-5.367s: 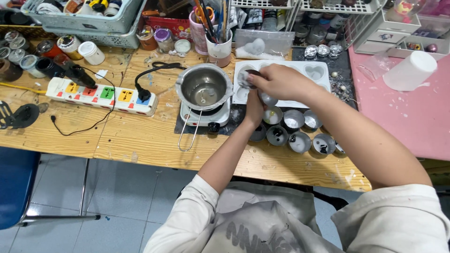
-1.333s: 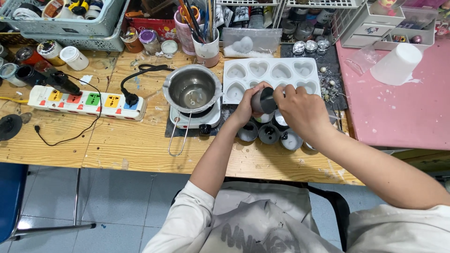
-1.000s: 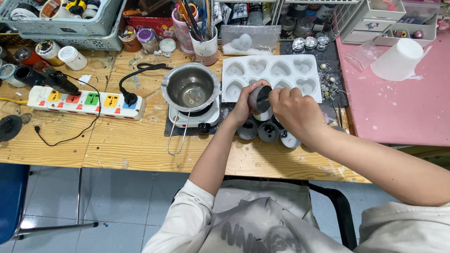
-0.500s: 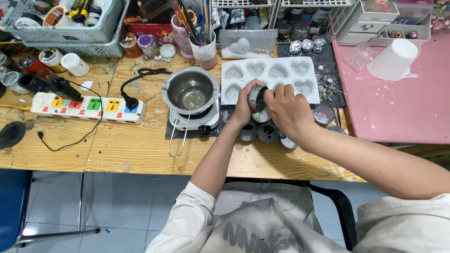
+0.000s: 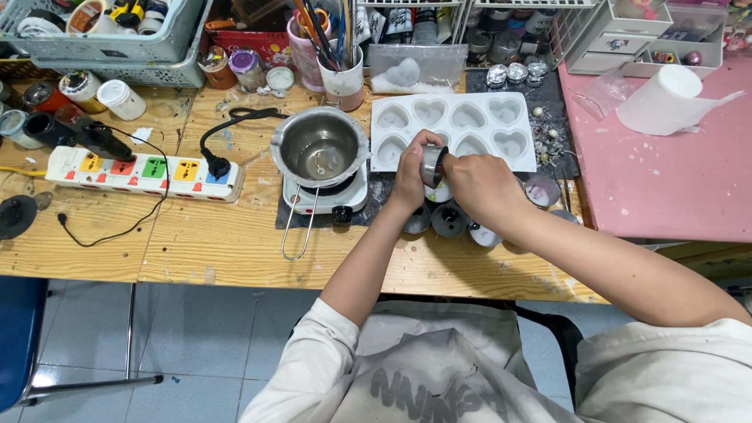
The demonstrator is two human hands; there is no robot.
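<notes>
Left hand [image 5: 410, 174], right hand [image 5: 482, 188], small metal tin [image 5: 432, 165]

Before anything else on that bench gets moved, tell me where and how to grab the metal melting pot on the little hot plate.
Grip the wire handle of the melting pot, coming from the near edge of the wooden bench. The long loop sticks out toward the person, off the hot plate, with bare wood around it. The bowl sits on the heater, likely hot, and its round wall offers poorer purchase.

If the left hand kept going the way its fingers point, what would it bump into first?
The left hand points up and away, holding a small metal cup together with the right hand. Going straight on, it would probably meet the white heart mould first, though its height above it is unclear.
</notes>
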